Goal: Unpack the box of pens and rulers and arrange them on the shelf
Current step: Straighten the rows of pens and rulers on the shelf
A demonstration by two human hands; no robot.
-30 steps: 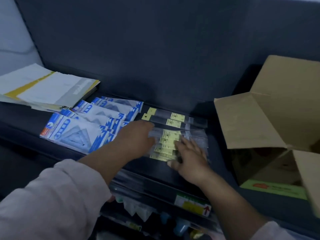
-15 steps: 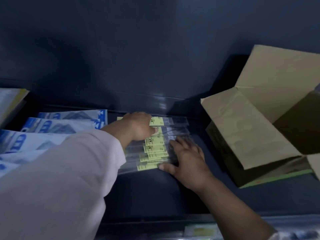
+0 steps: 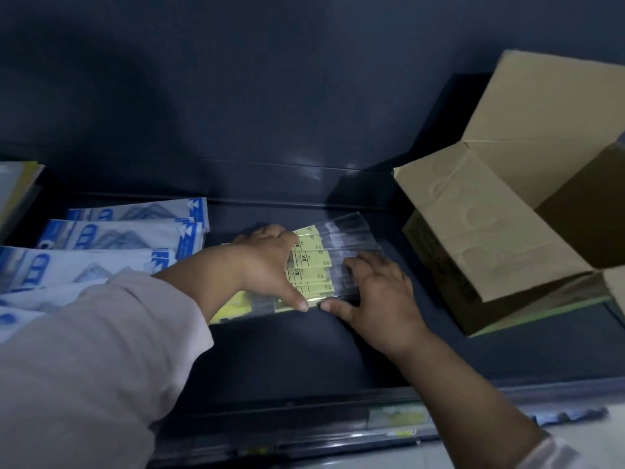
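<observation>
The sleeved rulers point(image 3: 313, 262) look light, stiff and slippery. The left hand point(image 3: 267, 262) grips the stack across its width; the right hand point(image 3: 378, 292) presses flat. Hold the 2 long edges.

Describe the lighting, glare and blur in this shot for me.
Head view: dim, with the back panel behind the shelf in shadow; head view: glare streaks on the clear ruler packs; head view: wide-angle bending tilts the cardboard box and bows the shelf's front edge; head view: the near sleeve is soft, and the small print on the yellow labels is too blurred to read.
</observation>
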